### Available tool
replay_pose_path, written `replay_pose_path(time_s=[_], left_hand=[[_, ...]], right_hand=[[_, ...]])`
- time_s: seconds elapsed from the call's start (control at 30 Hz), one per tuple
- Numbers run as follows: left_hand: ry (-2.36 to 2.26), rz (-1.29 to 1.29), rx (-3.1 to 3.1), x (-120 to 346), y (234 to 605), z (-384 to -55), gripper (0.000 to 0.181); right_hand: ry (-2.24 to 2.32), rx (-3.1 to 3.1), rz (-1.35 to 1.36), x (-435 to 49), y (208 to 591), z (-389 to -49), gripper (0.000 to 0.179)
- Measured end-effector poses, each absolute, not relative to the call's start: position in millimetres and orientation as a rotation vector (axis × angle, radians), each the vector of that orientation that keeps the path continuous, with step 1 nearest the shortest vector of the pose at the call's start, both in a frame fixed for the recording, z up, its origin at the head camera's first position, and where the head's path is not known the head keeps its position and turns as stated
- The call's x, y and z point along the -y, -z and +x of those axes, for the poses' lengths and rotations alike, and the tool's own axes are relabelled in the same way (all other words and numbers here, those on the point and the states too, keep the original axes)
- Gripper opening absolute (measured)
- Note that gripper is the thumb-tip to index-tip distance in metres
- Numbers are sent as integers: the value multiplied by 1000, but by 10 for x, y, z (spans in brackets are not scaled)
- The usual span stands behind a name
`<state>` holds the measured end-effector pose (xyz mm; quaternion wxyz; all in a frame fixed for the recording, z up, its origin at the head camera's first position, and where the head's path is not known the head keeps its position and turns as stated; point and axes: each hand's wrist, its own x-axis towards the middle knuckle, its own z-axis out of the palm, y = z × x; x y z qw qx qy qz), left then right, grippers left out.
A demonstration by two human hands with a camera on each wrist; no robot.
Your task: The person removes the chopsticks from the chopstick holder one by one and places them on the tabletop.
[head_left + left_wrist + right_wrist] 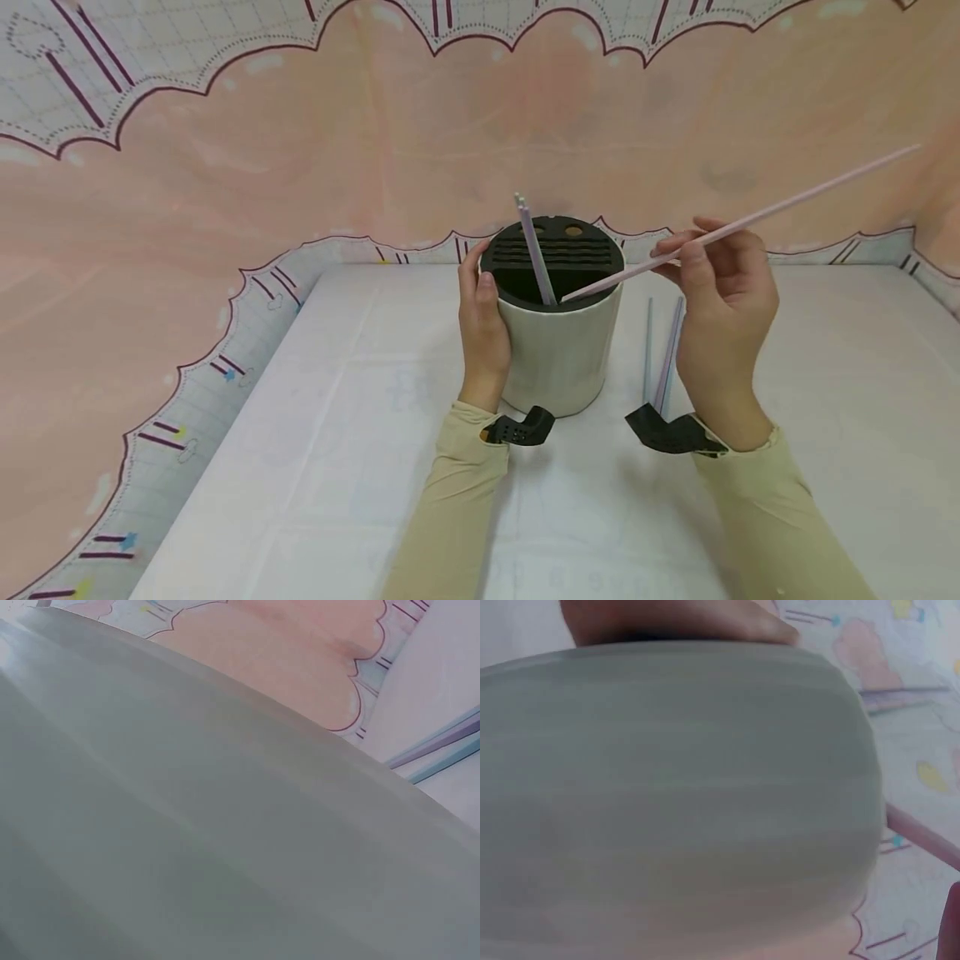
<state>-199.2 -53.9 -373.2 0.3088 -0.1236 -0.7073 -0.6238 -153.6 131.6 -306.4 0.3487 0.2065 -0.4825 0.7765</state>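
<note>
Steadily, the left hand holds the left side of a pale round pot, its thumb near the rim and its other fingers reaching toward the back. Opposite it, the right hand pinches a long pink straw between thumb and fingers. That straw slants, its upper end pointing up and away to the right and its lower end over the dark opening at the front of the pot's black lid; whether the tip touches the lid is hard to tell. Just beside that tip, a few standing straws lean slightly left out of the same opening. The pot stands upright on a white table. To its right, partly hidden by the right hand and its black wrist band, a blue straw and a purple straw lie close together on the table. Another dark band sits at the left wrist, and both sleeves are pale yellow. Behind everything hangs a peach cloth with scalloped borders. Both wrist views are mostly filled by the pot's wall.
</note>
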Motion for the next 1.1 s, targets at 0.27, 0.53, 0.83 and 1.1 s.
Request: replay_pose_path(time_s=[0.27,0.53,0.83,1.1], left_hand=[[1663,-324,1870,536,3728,-1998,58],[1658,-322,1869,544,3724,-1998,57],[1658,-321,1869,546,3725,-2005,58],[1664,-314,1868,540,3735,-2009,59]], right_hand=[[-2235,979,526,-1616,3023,-1653,27],[-2238,1552,429,-1847,3159,-1782,37],[-1841,2266,208,-1970,3440,-1973,37],[-1525,2696,128,-2053,3726,-2119,44]])
